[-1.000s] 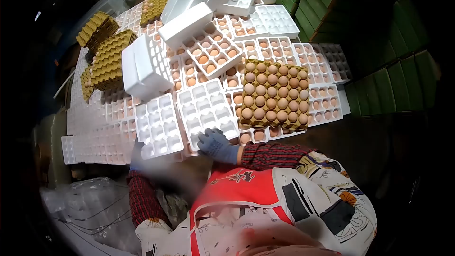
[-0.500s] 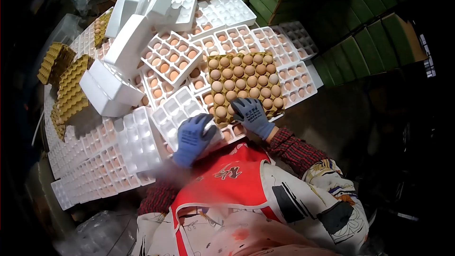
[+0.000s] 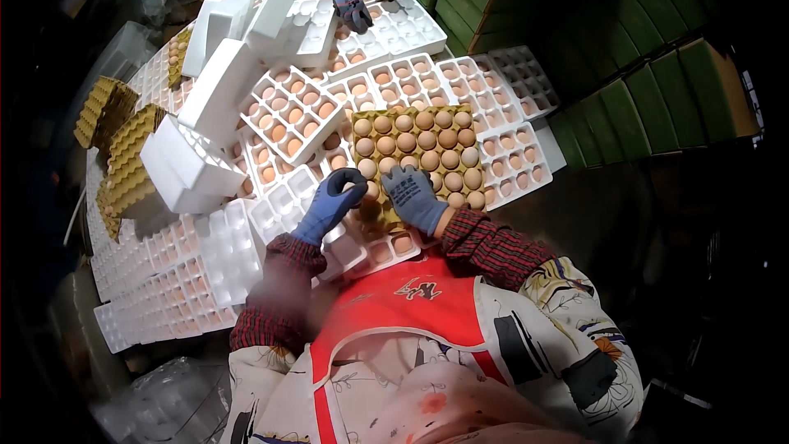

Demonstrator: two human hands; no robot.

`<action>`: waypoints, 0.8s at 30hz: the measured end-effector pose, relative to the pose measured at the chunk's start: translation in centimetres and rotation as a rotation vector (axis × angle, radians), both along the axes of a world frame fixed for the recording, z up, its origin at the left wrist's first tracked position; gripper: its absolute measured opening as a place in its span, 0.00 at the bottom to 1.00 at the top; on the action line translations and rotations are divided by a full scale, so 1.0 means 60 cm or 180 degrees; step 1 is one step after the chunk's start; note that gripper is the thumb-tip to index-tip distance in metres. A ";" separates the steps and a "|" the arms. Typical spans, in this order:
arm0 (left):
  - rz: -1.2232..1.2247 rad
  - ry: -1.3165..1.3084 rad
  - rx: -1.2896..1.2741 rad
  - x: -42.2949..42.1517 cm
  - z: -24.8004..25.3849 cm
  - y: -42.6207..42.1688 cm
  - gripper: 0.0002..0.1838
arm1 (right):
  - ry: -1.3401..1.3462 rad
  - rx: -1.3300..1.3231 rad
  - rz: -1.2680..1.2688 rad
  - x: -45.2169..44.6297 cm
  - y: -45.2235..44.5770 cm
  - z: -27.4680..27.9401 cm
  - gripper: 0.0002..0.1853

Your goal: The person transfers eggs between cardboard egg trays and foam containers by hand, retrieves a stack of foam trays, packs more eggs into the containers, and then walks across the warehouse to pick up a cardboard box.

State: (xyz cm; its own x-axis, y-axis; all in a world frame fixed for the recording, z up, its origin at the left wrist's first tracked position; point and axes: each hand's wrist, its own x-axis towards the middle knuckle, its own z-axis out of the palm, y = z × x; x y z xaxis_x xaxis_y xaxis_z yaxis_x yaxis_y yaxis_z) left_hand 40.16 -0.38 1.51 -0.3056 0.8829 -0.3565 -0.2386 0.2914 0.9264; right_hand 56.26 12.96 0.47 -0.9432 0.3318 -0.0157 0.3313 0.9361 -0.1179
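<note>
A yellow carton tray full of brown eggs, apart from bare cups at its near left, lies on white foam trays. My right hand, in a grey glove, is closed over the tray's lower left part; its fingertips are at the eggs, and what they grip is hidden. At the tray's left edge is my left hand, in a blue glove, with its fingers curled beside an egg; its grip is hidden too. An empty white foam tray lies under and left of my left hand.
Foam trays of eggs cover the table. White foam pieces and yellow cartons stand at left, green boxes at right. A co-worker's gloved hands are at the far side.
Both my hands have moved onto the egg carton from the empty foam tray, the right one first. Some cups at the carton's near left now show bare. One co-worker's hand has come nearer.
</note>
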 end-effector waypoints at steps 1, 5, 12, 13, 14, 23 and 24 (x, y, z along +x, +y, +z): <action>-0.0468 0.1926 0.0157 0.002 -0.030 0.014 0.14 | -0.0481 0.0480 0.0041 -0.018 -0.005 -0.010 0.12; -0.1385 0.4655 -0.0974 0.065 -0.024 0.033 0.15 | 0.0346 -0.0721 0.0075 0.002 0.039 0.007 0.12; -0.0907 0.3643 -0.0061 0.030 -0.011 0.021 0.24 | 0.1157 -0.3386 -0.0803 0.002 0.092 0.084 0.26; -0.0553 0.2871 0.0164 0.010 -0.010 0.016 0.27 | 0.0606 -0.1606 -0.0217 -0.017 0.105 0.055 0.26; 0.0007 0.1363 0.0171 0.002 0.002 0.010 0.27 | 0.0427 -0.0328 -0.0127 -0.035 0.074 0.056 0.20; -0.1142 0.5445 -0.0996 0.032 -0.028 0.090 0.19 | 0.0689 -0.1869 0.0066 -0.044 0.160 0.049 0.21; -0.1135 0.5915 -0.0622 0.030 -0.031 0.098 0.18 | 0.0712 -0.2477 -0.0154 -0.052 0.201 0.076 0.24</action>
